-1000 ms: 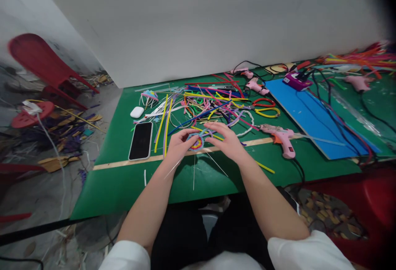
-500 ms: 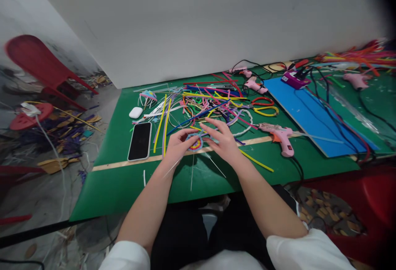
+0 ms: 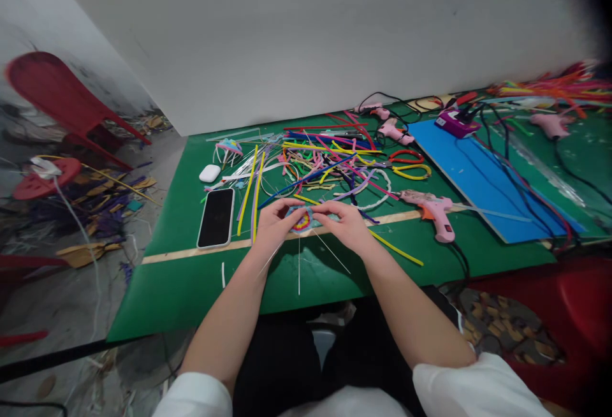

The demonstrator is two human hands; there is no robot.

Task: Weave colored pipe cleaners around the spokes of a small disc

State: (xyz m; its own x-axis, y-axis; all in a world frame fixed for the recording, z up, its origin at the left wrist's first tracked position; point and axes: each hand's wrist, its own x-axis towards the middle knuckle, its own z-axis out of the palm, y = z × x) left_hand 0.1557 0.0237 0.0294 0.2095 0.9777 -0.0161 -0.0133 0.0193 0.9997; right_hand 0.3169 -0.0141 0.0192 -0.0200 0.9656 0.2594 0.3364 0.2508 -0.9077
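Pinching woven disc (image 3: 302, 219) | left hand (image 3: 273, 224); right hand (image 3: 345, 224); both fingers grasping it

I pinch a small coiled disc (image 3: 302, 219) between my left hand (image 3: 273, 222) and right hand (image 3: 345, 224), over the table (image 3: 191, 289) toward its near edge. Thin wires (image 3: 299, 264) stick out of it toward me. A phone (image 3: 217, 217) lies to the left, a glue gun (image 3: 433, 208) to the right, and pipe cleaners (image 3: 329, 162) are heaped behind.
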